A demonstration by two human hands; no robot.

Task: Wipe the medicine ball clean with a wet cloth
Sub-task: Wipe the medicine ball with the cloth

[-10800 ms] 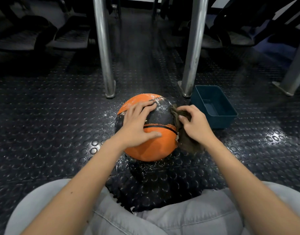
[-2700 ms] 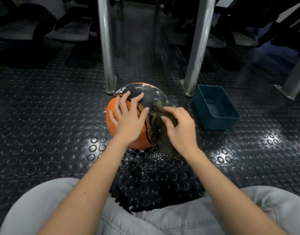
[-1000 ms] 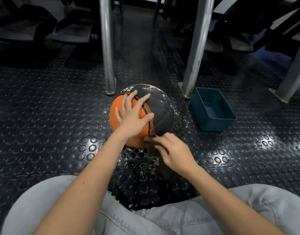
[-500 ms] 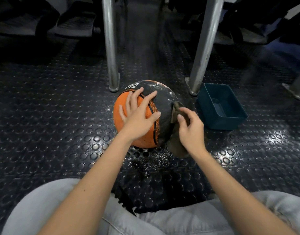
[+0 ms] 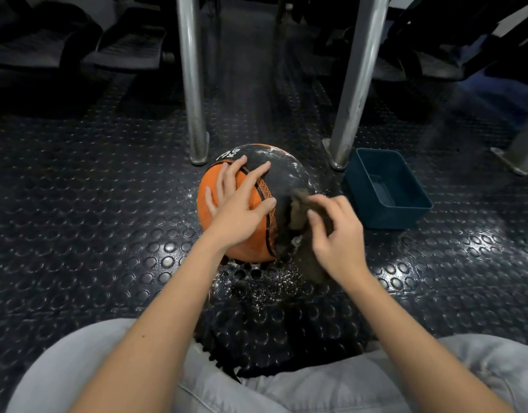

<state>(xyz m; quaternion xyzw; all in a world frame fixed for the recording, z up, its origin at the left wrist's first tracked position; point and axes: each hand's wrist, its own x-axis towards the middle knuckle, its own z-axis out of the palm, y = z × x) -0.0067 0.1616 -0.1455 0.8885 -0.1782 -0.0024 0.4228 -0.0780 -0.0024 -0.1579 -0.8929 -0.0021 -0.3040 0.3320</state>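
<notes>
Two hands work the medicine ball, which sits on the wet studded floor. The left hand lies spread flat on top, gripping nothing; the right hand curls its fingers around the brown cloth against the black side. The ball could roll toward the blue tub — an open palm on a wet surface is weak restraint.
</notes>
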